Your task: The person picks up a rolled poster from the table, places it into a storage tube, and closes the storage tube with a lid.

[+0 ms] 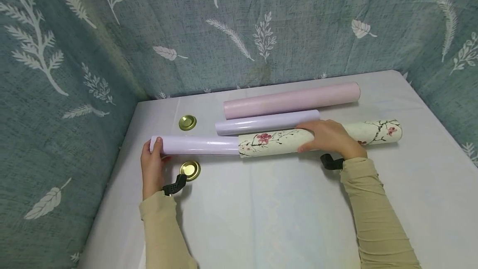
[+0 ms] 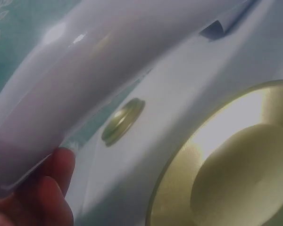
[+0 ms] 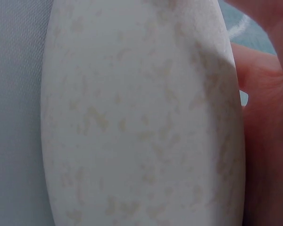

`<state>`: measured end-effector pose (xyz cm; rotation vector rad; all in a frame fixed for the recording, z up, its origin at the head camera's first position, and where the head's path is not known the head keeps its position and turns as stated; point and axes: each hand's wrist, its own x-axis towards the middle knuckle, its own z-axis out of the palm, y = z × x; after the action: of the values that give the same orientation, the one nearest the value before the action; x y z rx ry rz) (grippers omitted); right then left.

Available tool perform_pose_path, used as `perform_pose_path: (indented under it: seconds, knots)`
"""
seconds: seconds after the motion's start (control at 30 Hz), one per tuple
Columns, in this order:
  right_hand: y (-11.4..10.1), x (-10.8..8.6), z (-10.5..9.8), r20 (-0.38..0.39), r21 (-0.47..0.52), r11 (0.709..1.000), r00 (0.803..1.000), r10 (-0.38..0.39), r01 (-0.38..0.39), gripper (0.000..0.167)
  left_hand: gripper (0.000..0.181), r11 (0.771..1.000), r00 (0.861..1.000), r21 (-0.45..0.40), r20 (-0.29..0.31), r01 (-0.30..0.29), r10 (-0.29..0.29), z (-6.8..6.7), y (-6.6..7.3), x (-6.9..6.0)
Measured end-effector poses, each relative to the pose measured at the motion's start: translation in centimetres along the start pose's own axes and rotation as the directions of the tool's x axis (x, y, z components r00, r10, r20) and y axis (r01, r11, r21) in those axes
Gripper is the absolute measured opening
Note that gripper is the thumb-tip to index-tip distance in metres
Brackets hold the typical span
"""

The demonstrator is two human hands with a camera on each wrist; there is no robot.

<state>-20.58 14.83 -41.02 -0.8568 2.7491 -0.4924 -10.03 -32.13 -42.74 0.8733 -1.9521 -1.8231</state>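
Observation:
A glossy pale lilac roll (image 1: 198, 145) lies level, gripped near its left end by my left hand (image 1: 152, 169); the fingers curl round it in the left wrist view too. Its right end disappears at the left mouth of a cream roll with red blossoms (image 1: 278, 141); how far it reaches inside is hidden. My right hand (image 1: 330, 138) holds that blossom roll around its middle, thumb on the near side and fingers over the top. The right wrist view shows the roll's mottled pale surface (image 3: 137, 117) close up.
Behind lie a shorter lilac roll (image 1: 267, 123) and a longer pink roll (image 1: 293, 99). Two gold round lids, one farther back (image 1: 187, 122) and one nearer lid (image 1: 190, 170), flank the held lilac roll. A leaf-patterned curtain (image 1: 239, 32) borders the white table (image 1: 261, 219).

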Motion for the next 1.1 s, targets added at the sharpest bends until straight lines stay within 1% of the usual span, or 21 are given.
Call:
perform_pose_path:
  seconds: [0.1, 0.3, 0.4, 0.53, 0.6, 0.67, 0.83, 0.9, 1.0, 1.1]
  knots:
    - [-0.2, 0.1, -0.2, 0.000, 0.005, 1.000, 1.000, -0.002, 0.002, 0.082, 0.064, 1.000, 1.000, 0.016, 0.005, 0.004, -0.004, -0.1, 0.1, 0.1]
    - [-0.2, -0.1, -0.2, -0.007, 0.006, 1.000, 1.000, -0.006, 0.006, 0.080, 0.056, 0.998, 0.999, 0.055, 0.027, 0.018, -0.020, -0.1, 0.6, -0.5]
    - [-0.2, -0.1, -0.2, -0.011, 0.008, 1.000, 1.000, -0.008, 0.009, 0.080, 0.055, 0.995, 0.999, 0.103, 0.046, 0.018, -0.023, -0.2, 0.7, -0.7]
    - [-0.2, -0.1, -0.1, -0.016, 0.006, 1.000, 1.000, -0.006, 0.006, 0.081, 0.059, 0.986, 0.997, 0.168, 0.071, 0.006, -0.018, -0.3, 0.6, -0.8]
    - [-0.2, 0.0, -0.1, -0.020, 0.007, 1.000, 1.000, -0.003, 0.003, 0.081, 0.060, 0.984, 0.997, 0.181, 0.076, 0.002, -0.016, -0.4, 0.4, -0.6]
    - [-0.2, -0.1, -0.1, -0.025, 0.012, 1.000, 1.000, -0.003, 0.003, 0.081, 0.062, 0.982, 0.997, 0.191, 0.073, 0.007, -0.022, -0.4, -0.2, -0.2]
    - [-0.4, -0.2, 0.0, -0.032, 0.023, 1.000, 0.999, -0.006, 0.006, 0.082, 0.060, 0.979, 0.998, 0.204, 0.060, 0.014, -0.026, -0.7, -2.0, 1.5]
    - [-0.4, -0.2, 0.1, -0.031, 0.025, 1.000, 1.000, -0.003, 0.004, 0.082, 0.059, 0.977, 0.998, 0.213, 0.059, 0.010, -0.023, -0.8, -2.4, 1.9]
    - [-0.4, -0.2, 0.0, -0.026, 0.025, 1.000, 1.000, 0.004, -0.003, 0.082, 0.058, 0.977, 0.998, 0.214, 0.060, 0.007, -0.020, -0.8, -2.4, 2.0]
    - [-0.3, -0.1, -0.2, -0.021, 0.021, 1.000, 1.000, 0.008, -0.007, 0.081, 0.061, 0.979, 0.998, 0.205, 0.063, 0.016, -0.030, -0.5, -1.7, 1.3]
